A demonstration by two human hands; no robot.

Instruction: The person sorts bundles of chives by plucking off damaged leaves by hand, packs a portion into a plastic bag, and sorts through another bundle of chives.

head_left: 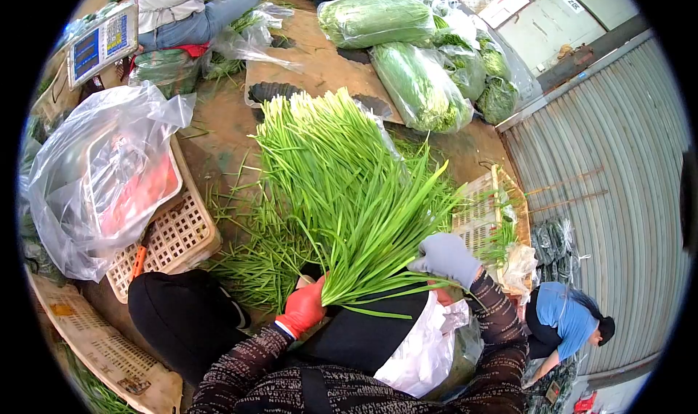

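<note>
Green stalks [349, 174], axis fore-and-aft, pale ends [309, 109] farthest

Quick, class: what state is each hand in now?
Left hand: closed around a bunch of green leaves.
Right hand: beside the leaves; whether it grips any cannot be told.

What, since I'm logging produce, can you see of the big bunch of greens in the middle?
The bunch of greens is a dense spread of long, narrow leaves, bright green, paler at the far end. It stretches lengthwise away from the camera; what supports it is hidden. Leaves at its near end gather into the red-gloved left hand. The grey-gloved right hand is at its right edge; whether it grips any leaves is unclear. Loose leaves lie to the left.
</note>
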